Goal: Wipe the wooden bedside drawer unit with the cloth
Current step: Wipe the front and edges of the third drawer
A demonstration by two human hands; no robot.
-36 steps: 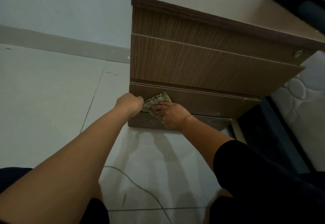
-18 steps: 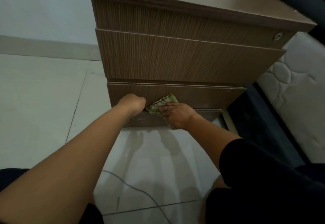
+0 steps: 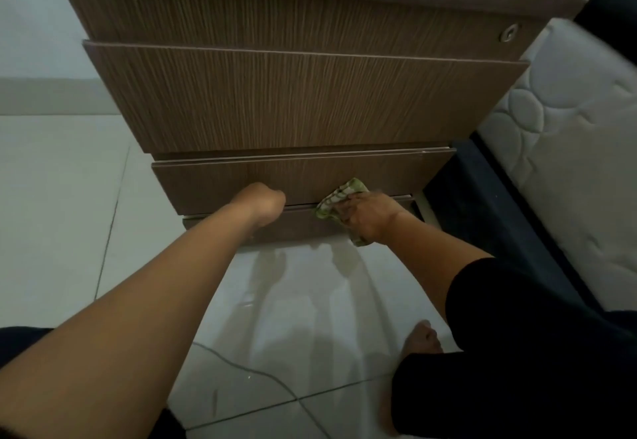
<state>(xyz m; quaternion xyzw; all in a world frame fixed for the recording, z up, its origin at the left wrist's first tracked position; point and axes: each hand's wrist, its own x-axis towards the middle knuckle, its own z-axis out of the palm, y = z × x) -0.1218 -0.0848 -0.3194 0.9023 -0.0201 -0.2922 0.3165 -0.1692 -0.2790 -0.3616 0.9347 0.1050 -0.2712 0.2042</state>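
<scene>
The wooden bedside drawer unit [image 3: 296, 101] fills the upper half of the head view, with three drawer fronts stepped outward and a round lock at its upper right. A green and white checked cloth [image 3: 336, 202] is pressed against the bottom edge of the lowest drawer and the plinth below it, right of centre. My right hand [image 3: 370, 220] grips that cloth. To its left, my left hand [image 3: 263, 206] curls its fingers under the lowest drawer's bottom edge; the fingertips are hidden.
White tiled floor [image 3: 62, 225] stretches left and in front. A thin grey cable [image 3: 248, 369] lies across the tiles near my knees. A white quilted mattress [image 3: 565, 149] on a dark bed base [image 3: 489, 218] stands close on the right. My bare foot [image 3: 422, 338] rests on the floor.
My right hand has slid the cloth to the right along the lowest drawer's bottom edge, away from my left hand. The view has swung so the unit sits more centred.
</scene>
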